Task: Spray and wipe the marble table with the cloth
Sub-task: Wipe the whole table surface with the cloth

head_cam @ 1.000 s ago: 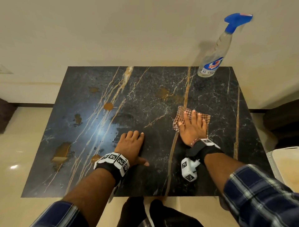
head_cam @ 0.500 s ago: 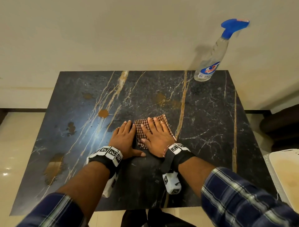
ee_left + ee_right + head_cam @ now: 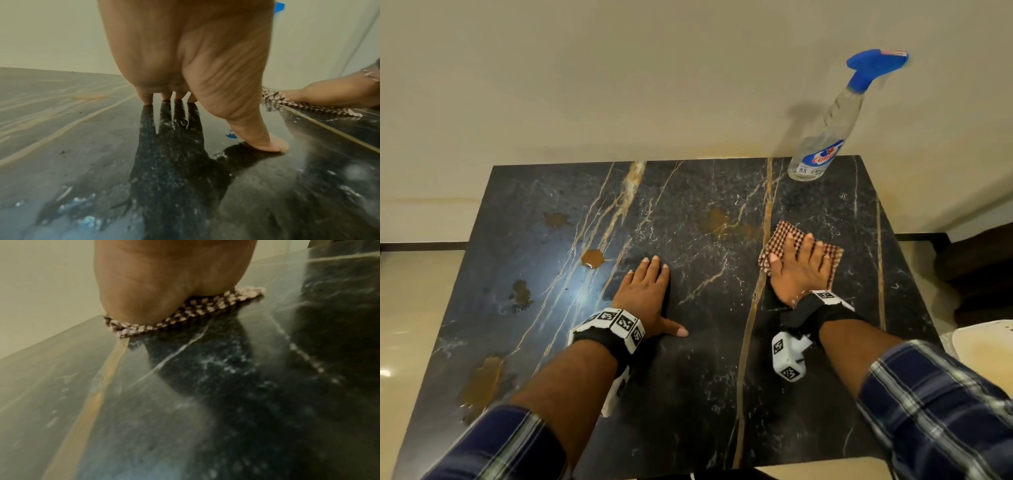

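Best to keep right hand [image 3: 800,270] spread flat on cloth [image 3: 780,236], left hand [image 3: 645,298] flat bracing marble table [image 3: 722,394], then overlap passes toward brown spills [image 3: 592,257].

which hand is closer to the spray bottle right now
Right. The right hand presses the cloth flat, just in front of the spray bottle at the far right corner. The left hand rests flat mid-table, further off to the left.

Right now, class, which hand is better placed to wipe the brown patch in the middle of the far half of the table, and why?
The right hand. It already presses the cloth flat on the table, just right of that patch. The left hand rests bare on the marble, nearer the person, with no cloth.
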